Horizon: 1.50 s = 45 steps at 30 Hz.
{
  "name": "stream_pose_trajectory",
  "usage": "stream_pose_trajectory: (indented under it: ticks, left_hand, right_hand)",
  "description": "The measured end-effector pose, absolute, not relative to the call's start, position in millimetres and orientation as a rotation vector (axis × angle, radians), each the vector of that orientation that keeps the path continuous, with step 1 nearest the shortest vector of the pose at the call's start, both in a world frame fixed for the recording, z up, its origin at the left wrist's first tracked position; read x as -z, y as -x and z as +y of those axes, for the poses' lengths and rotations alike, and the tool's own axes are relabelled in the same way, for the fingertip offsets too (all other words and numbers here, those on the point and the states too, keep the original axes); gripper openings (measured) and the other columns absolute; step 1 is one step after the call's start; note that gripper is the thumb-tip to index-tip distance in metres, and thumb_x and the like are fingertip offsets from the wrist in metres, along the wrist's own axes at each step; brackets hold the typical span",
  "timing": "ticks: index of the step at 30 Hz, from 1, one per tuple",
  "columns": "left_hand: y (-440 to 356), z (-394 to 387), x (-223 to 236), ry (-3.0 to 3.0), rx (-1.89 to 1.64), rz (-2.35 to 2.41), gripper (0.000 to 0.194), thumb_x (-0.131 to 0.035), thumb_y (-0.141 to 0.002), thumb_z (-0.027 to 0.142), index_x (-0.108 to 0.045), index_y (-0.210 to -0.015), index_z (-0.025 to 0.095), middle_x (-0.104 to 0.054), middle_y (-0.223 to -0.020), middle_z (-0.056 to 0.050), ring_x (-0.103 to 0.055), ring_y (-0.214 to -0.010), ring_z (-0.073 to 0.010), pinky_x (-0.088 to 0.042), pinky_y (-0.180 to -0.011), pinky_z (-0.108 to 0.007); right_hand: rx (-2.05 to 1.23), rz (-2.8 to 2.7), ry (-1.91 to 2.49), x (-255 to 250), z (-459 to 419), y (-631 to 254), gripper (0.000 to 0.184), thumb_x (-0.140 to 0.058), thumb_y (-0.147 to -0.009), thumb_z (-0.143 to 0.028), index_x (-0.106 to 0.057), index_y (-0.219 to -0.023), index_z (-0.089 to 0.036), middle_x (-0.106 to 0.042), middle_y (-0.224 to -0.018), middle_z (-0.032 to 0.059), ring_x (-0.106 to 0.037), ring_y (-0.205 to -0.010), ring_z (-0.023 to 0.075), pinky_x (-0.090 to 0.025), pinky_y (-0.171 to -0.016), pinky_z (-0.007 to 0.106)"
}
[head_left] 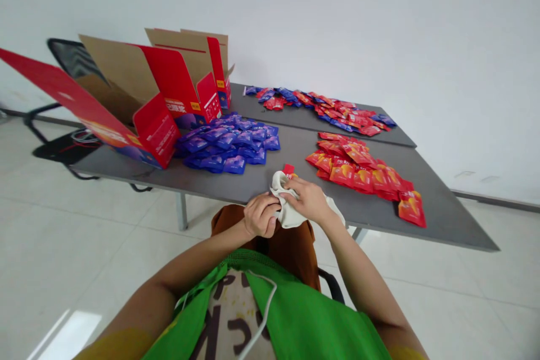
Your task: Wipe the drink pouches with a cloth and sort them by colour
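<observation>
Over the table's near edge, my right hand (307,198) is closed on a crumpled white cloth (292,217), with part of the cloth trailing below the wrist. Just left of it, my left hand (262,215) is curled shut against the cloth. A small pale edge shows by its fingers, but what it grips is mostly hidden. The top of a red sachet (289,169) pokes out behind the cloth; whether a hand holds it I cannot tell. To the right lie overlapping red sachets (354,169), and to the left a pile of blue sachets (230,143).
Open red cardboard boxes (162,132) stand at the left of the grey table (447,219), flaps raised. Mixed red and blue sachets (333,109) spread along the back. A black chair (63,146) is beyond the left end, and a white wall (379,22) rises behind.
</observation>
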<state>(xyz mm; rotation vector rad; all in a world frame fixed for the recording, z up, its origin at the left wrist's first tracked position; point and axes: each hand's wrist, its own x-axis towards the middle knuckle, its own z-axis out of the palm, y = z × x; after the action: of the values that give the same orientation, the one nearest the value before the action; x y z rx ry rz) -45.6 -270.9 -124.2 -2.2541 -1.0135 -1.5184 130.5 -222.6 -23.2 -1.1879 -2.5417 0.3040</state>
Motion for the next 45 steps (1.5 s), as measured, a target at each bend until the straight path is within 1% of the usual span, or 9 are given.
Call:
stream_pose_trajectory:
  ticks: [4,7,18,24,29,33,39,42,45]
  left_hand:
    - [41,-258,147,2.167,1.64,-1.191,0.026,-0.043,-0.074,0.042,-0.057,-0.086,0.024,-0.069,-0.079,-0.007,-0.066,-0.074,-0.0236,-0.048,-0.074,-0.044]
    - [38,-256,152,2.195,1.544,-1.415,0.026,-0.046,-0.068,0.049,-0.053,-0.079,0.026,-0.066,-0.071,-0.006,-0.063,-0.066,-0.0245,-0.045,-0.068,-0.045]
    - [23,-259,137,1.925,1.741,-1.264,0.02,-0.048,-0.075,0.023,-0.049,-0.095,0.022,-0.067,-0.074,-0.004,-0.062,-0.068,-0.0222,-0.04,-0.071,-0.039]
    - [22,-258,145,1.834,1.803,-1.247,0.016,-0.045,-0.08,0.028,-0.046,-0.095,0.023,-0.058,-0.074,-0.004,-0.057,-0.066,-0.0218,-0.04,-0.07,-0.04]
    - [22,-256,144,1.872,1.795,-1.268,0.009,-0.044,-0.079,0.031,-0.045,-0.084,0.023,-0.057,-0.068,-0.002,-0.055,-0.061,-0.0207,-0.038,-0.068,-0.038]
    - [23,-259,140,1.895,1.814,-1.228,0.014,-0.048,-0.076,0.025,-0.046,-0.09,0.023,-0.058,-0.066,-0.002,-0.056,-0.061,-0.0204,-0.039,-0.069,-0.038]
    - [24,-263,141,1.988,1.836,-1.309,0.016,-0.047,-0.077,0.021,-0.047,-0.094,0.022,-0.068,-0.075,-0.003,-0.066,-0.073,-0.0213,-0.042,-0.078,-0.04]
    - [24,-264,141,1.973,1.838,-1.292,0.02,-0.048,-0.076,0.019,-0.046,-0.095,0.024,-0.067,-0.075,-0.003,-0.065,-0.071,-0.0215,-0.042,-0.076,-0.042]
    - [25,-265,140,1.909,1.815,-1.313,0.019,-0.048,-0.073,0.021,-0.047,-0.091,0.026,-0.064,-0.074,-0.005,-0.061,-0.068,-0.0233,-0.043,-0.071,-0.043]
  right_hand:
    - [-0.209,-2.534,1.325,25,-214,-121,0.029,-0.045,-0.096,-0.045,-0.065,-0.103,-0.025,-0.065,-0.114,0.0033,-0.062,-0.097,0.0182,-0.042,-0.076,0.025]
    - [-0.125,-2.512,1.448,22,-204,-115,0.037,-0.038,-0.098,-0.049,-0.065,-0.109,-0.027,-0.064,-0.112,0.0041,-0.063,-0.093,0.0183,-0.042,-0.071,0.025]
    - [0.077,-2.614,1.674,3,-175,-97,0.044,-0.031,-0.1,-0.045,-0.064,-0.117,-0.022,-0.059,-0.116,0.0125,-0.059,-0.099,0.0226,-0.043,-0.078,0.029]
    - [-0.168,-2.85,1.178,8,-217,-119,0.038,-0.037,-0.098,-0.049,-0.065,-0.117,-0.031,-0.062,-0.114,0.0045,-0.061,-0.097,0.0186,-0.041,-0.075,0.025]
    - [-0.22,-2.85,1.192,9,-209,-120,0.034,-0.043,-0.096,-0.052,-0.066,-0.116,-0.037,-0.064,-0.115,0.0003,-0.062,-0.099,0.0185,-0.042,-0.074,0.025]
    - [-0.163,-2.824,1.287,8,-182,-107,0.038,-0.041,-0.094,-0.057,-0.067,-0.114,-0.039,-0.065,-0.111,0.0011,-0.063,-0.097,0.0207,-0.043,-0.073,0.026]
    - [-0.071,-2.677,1.622,9,-152,-98,0.047,-0.034,-0.096,-0.056,-0.067,-0.118,-0.029,-0.066,-0.116,0.0083,-0.062,-0.104,0.0238,-0.044,-0.079,0.028]
    - [-0.021,-2.733,1.536,9,-164,-102,0.048,-0.031,-0.098,-0.054,-0.065,-0.12,-0.029,-0.065,-0.116,0.0086,-0.064,-0.099,0.0224,-0.044,-0.076,0.027]
    - [-0.05,-2.827,1.237,12,-194,-112,0.044,-0.033,-0.098,-0.053,-0.066,-0.118,-0.032,-0.065,-0.116,0.0053,-0.064,-0.095,0.0193,-0.044,-0.074,0.025]
